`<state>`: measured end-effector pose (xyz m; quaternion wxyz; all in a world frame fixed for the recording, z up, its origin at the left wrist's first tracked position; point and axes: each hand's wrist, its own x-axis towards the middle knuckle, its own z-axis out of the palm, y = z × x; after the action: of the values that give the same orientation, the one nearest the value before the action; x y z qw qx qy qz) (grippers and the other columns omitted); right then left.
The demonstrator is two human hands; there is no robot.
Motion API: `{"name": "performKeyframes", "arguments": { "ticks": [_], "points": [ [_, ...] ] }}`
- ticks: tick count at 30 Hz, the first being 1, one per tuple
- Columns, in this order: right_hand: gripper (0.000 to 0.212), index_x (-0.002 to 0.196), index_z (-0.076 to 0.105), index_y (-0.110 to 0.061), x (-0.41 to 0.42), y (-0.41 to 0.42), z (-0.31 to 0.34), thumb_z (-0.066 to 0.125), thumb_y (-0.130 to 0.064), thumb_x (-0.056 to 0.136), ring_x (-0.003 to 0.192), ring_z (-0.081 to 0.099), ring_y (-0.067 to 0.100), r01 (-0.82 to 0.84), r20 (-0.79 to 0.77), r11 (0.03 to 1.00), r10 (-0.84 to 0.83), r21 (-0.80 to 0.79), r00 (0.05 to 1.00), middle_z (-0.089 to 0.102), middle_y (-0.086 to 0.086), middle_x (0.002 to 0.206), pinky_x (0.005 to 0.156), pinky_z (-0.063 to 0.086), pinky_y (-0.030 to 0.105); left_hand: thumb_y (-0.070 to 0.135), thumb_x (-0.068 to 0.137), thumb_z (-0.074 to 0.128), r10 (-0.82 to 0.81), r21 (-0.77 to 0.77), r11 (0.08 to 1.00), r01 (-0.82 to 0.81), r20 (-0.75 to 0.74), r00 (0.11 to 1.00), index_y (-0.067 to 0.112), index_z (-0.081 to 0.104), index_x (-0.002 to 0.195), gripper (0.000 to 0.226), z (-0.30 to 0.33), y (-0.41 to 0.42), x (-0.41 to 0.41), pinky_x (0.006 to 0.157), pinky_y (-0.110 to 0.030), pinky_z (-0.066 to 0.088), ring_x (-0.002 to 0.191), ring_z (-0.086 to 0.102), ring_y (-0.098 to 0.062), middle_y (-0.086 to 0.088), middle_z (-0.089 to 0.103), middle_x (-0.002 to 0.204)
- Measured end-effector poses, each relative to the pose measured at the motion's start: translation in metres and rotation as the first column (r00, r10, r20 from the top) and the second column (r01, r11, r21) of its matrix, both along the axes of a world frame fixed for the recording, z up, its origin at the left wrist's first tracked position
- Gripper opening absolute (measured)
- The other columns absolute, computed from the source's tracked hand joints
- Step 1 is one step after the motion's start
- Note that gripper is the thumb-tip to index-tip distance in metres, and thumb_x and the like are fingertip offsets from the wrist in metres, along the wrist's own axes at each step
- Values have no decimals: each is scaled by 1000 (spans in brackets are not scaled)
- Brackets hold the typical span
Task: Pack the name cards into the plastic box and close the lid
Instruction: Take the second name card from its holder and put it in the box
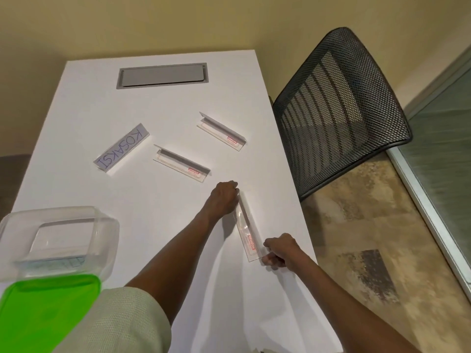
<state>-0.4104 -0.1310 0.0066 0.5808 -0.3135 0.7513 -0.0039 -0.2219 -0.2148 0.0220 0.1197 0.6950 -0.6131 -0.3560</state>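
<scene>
A clear name card holder (246, 226) is gripped at its far end by the left hand (224, 197) and pinched at its near end by the right hand (281, 250) on a white desk (153, 200). Three more name cards lie beyond; the open plastic box (58, 238) and green lid (43, 309) are seen at near left.

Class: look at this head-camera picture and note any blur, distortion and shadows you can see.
Head view: the plastic box and green lid at lower left are smeared and soft; the wide lens bows the table edges; the hands, left and right, cast soft shadows beside the name card they hold.
</scene>
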Motion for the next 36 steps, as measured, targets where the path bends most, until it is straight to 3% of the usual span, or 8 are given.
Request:
{"name": "performKeyframes", "arguments": {
  "ticks": [3, 7, 10, 14, 21, 29, 33, 36],
  "points": [
    [12, 79, 55, 2, 0, -4, 0, 53, -9, 84, 33, 54, 21, 4, 27, 1000, -5, 16, 1000, 71, 25, 70, 42, 42, 21, 22, 97, 42, 41, 37, 998, -42, 21, 999, 13, 53, 130, 36, -4, -5, 1, 87, -24, 40, 119, 55, -30, -11, 59, 128],
    [18, 89, 58, 5, -1, -7, -6, 53, -12, 84, 44, 55, 24, 6, 17, 997, -7, 72, 1000, 73, 25, 74, 56, 44, 29, 14, 98, 40, 52, -44, 998, -54, -43, 998, 0, 58, 122, 32, -5, -11, 0, 90, -41, 48, 108, 59, -40, -24, 65, 116],
    [17, 88, 58, 3, -2, -9, -9, 53, -13, 85, 55, 57, 27, 34, 17, 994, -36, 105, 999, 73, 25, 72, 65, 43, 35, 22, 97, 47, 53, -35, 998, -54, -9, 999, 2, 63, 116, 32, -3, -16, -2, 95, -40, 48, 111, 59, -36, -20, 65, 119],
    [20, 94, 62, 6, -5, -11, -11, 57, -12, 88, 48, 56, 23, 27, 14, 990, -30, 137, 999, 74, 20, 71, 55, 43, 26, 26, 92, 56, 58, -9, 998, -58, 18, 998, -1, 71, 95, 30, -5, -19, -2, 88, -42, 52, 103, 62, -34, -17, 70, 106],
    [14, 87, 67, 1, -8, -10, -6, 60, -11, 91, 49, 52, 16, 32, 88, 979, -51, 200, 995, 72, 17, 78, 47, 34, 22, 11, 82, 67, 237, 73, 969, -234, -34, 971, -2, 73, 83, 14, -10, -22, 9, 70, -23, 52, 85, 68, -22, -12, 73, 84],
    [4, 81, 66, -3, -12, -17, 11, 66, 0, 79, 53, 56, 21, 27, 163, 999, -32, 31, 986, 74, 20, 81, 49, 38, 26, 5, 70, 68, 516, 238, 853, -466, -243, 821, 1, 70, 76, 8, 9, -25, 42, 73, -38, 62, 80, 73, -29, -16, 73, 81],
    [24, 81, 59, -7, -10, -26, 21, 77, 6, 72, 44, 61, 17, 59, 100, 993, -48, -103, 994, 72, 13, 68, 39, 43, 22, -1, 62, 66, 541, 181, 841, -510, -302, 785, -9, 68, 65, 9, 14, -14, 56, 74, -38, 57, 60, 67, -24, -15, 66, 63],
    [27, 82, 60, -10, -9, -28, 25, 81, 1, 69, 56, 66, 17, 24, 29, 978, -18, -205, 999, 72, 10, 78, 45, 45, 21, -5, 67, 67, 565, 202, 824, -530, -367, 739, -6, 68, 64, 3, 15, -2, 66, 76, -38, 57, 61, 67, -22, -15, 61, 63]
  ]
}}
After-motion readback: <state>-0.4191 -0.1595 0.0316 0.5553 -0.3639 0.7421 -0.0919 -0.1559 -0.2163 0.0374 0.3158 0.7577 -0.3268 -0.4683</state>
